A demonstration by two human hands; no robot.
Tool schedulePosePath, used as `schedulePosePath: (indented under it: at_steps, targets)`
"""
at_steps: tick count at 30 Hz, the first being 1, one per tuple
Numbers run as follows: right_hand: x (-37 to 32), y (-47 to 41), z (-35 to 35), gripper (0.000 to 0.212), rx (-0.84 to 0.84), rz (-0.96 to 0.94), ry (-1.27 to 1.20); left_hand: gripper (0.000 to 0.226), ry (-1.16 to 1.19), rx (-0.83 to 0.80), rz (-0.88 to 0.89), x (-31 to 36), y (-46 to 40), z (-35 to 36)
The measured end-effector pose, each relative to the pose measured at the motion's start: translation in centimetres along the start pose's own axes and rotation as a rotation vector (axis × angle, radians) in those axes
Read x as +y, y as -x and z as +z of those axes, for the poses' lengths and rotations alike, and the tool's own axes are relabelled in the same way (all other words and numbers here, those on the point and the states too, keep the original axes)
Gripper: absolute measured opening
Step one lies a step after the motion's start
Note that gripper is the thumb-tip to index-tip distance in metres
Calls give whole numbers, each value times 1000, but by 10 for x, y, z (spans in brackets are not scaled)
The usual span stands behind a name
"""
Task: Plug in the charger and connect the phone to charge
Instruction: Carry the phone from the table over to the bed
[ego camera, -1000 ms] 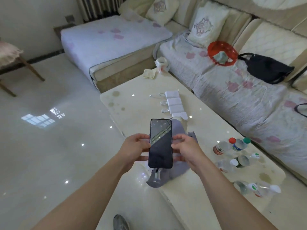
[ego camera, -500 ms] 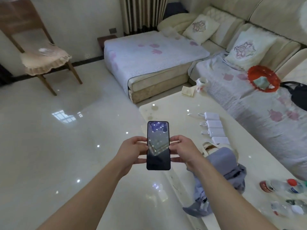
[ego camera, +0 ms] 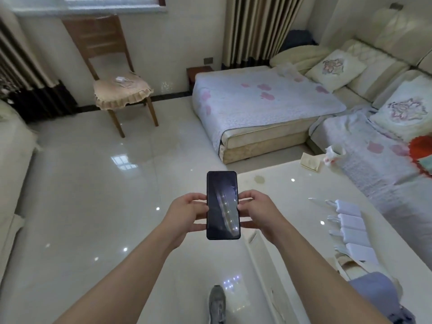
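The left hand and right hand each pinch a side of the phone, holding it up above the floor beside the surface. 4 white chargers lie there. Keep 1 hand tight and pick 1 charger.

Wooden chair w/ frilled seat cushion seen at far wall, under window. Quilted floral cover spread over sofa chaise; two embroidered pillows propped along sofa back. Striped curtain hung in corner. Glossy tile floor — ceiling lights reflected. Grey shoe seen at bottom edge. Red basket cut off at rt edge.
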State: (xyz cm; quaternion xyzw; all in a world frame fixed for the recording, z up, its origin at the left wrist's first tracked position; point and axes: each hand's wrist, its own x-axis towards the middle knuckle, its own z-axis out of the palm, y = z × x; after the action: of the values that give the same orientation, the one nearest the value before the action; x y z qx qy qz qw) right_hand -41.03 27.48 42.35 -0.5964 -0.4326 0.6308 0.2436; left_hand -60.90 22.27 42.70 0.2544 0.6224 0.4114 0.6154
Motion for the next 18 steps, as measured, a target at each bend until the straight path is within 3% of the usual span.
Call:
schedulePosePath:
  at_steps: [18]
  targets:
    - [-175, -203, 97, 24, -184, -67, 80, 26, 21, 184, 49, 164, -164, -110]
